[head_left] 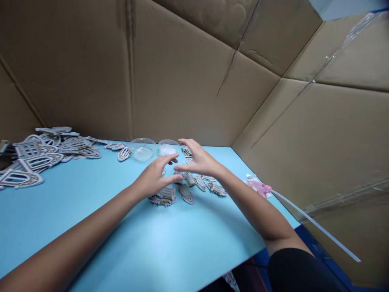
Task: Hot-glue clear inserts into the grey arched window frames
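My left hand (156, 176) hovers over the middle of the table, thumb and fingers curved and apart, and I see nothing held in it. Facing it, my right hand (199, 160) is also open, with its thumb spread from its fingers. Under and around them lie small arched cut-out pieces, grey-white with brown patterns. A small stack of these pieces (164, 196) sits just below my left hand. One single arched piece (186, 194) lies beside that stack. More loose arched pieces (216, 189) are near my right forearm. Both hands partly hide the pieces behind them.
A large heap of arched pieces (45, 152) fills the back left. Two clear round dishes, one with clear contents (143, 153) and one with white contents (167, 149), stand at the back. A pink glue gun (261, 188) with a long glue stick (316, 221) lies right. Cardboard walls (188, 89) enclose the table (146, 251).
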Demonstrator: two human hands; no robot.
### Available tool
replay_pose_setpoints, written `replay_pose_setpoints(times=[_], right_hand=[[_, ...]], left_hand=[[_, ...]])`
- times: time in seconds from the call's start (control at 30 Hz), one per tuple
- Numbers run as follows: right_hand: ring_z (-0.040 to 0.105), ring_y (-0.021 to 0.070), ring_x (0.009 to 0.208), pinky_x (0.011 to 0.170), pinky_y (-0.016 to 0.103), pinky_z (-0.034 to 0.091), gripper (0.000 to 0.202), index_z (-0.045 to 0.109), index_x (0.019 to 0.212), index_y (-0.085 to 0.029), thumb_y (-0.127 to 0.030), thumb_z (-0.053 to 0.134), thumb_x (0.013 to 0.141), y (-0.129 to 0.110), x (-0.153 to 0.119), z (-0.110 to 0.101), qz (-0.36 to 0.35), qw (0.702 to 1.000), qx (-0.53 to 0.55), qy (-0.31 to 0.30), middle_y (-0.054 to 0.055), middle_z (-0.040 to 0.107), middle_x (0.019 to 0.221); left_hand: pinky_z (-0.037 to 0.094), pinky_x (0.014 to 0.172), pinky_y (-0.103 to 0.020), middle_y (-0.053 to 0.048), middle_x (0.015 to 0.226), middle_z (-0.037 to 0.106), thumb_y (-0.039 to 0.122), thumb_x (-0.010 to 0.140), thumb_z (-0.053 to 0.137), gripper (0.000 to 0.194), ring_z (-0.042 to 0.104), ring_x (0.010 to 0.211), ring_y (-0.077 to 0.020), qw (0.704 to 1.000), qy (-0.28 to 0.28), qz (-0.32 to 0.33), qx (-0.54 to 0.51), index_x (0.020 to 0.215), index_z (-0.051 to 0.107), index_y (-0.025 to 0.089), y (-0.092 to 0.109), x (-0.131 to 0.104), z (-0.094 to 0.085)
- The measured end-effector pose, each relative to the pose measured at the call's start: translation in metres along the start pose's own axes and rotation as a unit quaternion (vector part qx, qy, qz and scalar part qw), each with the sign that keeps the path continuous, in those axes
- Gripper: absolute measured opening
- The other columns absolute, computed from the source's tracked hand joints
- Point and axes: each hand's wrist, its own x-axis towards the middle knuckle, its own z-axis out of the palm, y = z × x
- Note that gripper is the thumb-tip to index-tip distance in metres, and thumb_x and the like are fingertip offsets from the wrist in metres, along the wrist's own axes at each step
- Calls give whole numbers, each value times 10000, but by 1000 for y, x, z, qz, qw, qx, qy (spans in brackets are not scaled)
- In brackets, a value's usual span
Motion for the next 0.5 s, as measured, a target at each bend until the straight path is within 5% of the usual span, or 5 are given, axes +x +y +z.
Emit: replay_pose_setpoints(times=[0.07,0.17,0.23,0.37,0.5], right_hand=[[501,266,1434,1183,420,433,841,492,1517,-224,-446,840,785,-8,8,11,-14,999,-27,-15,115,539,1528],[575,209,1346,1121,307,467,655,591,1417,-226,-384,825,825,9,34,15,56,994,-80,-45,71,607,1460],[650,225,1216,1058,337,504,353,684,1235,-162,-395,681,970,34,53,12,127,983,-118,-52,115,698,1282],[676,241,1123,989,445,552,332,673,1202,-127,-382,689,990,85,75,14,264,940,-197,-87,119,694,1228],[697,209,1038,921,407,590,341,689,1165,-134,-426,703,989,108,88,32,312,910,-225,-157,96,707,1176]], left_hand=[[534,973,-411,-84,1173,756,502,988,583,436,690,1075,-275,999,4,24,20,1310,688,227,9,0,3],[528,935,-378,-55,1013,779,407,1041,445,389,704,947,-242,995,62,-17,76,1247,726,236,-3,-1,-2],[530,880,-362,-55,954,773,420,1049,389,422,701,900,-239,990,84,-57,95,1156,745,220,-21,-3,-11],[515,798,-394,-83,810,725,543,1020,381,505,665,805,-272,982,77,-105,136,811,693,206,-52,-12,-20],[514,921,-440,-114,1103,755,604,953,495,468,667,1069,-329,981,8,-106,160,1058,712,203,-64,-19,-8]])
